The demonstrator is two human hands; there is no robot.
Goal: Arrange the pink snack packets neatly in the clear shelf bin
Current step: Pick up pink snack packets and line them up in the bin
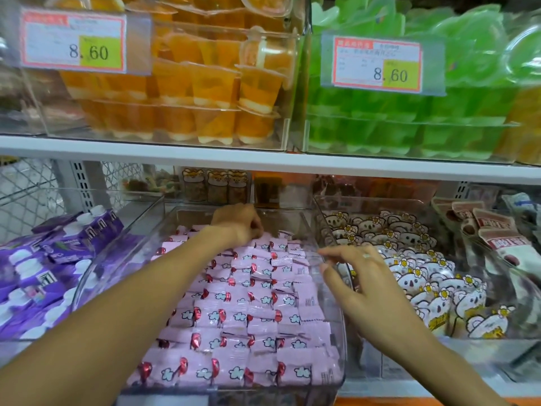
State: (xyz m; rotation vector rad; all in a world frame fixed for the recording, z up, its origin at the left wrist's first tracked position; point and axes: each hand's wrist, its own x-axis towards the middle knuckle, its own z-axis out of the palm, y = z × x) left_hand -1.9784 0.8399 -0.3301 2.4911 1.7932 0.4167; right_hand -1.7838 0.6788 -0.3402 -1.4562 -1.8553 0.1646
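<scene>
Your left hand (238,222) reaches to the far end of the clear shelf bin (341,332), its fingers (257,230) curled down onto the pink snack packets (248,303) at the back rows; whether they pinch one packet or only press on the pile cannot be told. Your right hand (361,284) hovers over the bin's right wall, fingers spread and relaxed, holding nothing. The packets lie in rows with their long axes across the bin, left to right. The loose back rows lie directly under your left fingers, so that hand is the nearer one; the tidy front rows lie below and left of your right fingers, just apart from them.
</scene>
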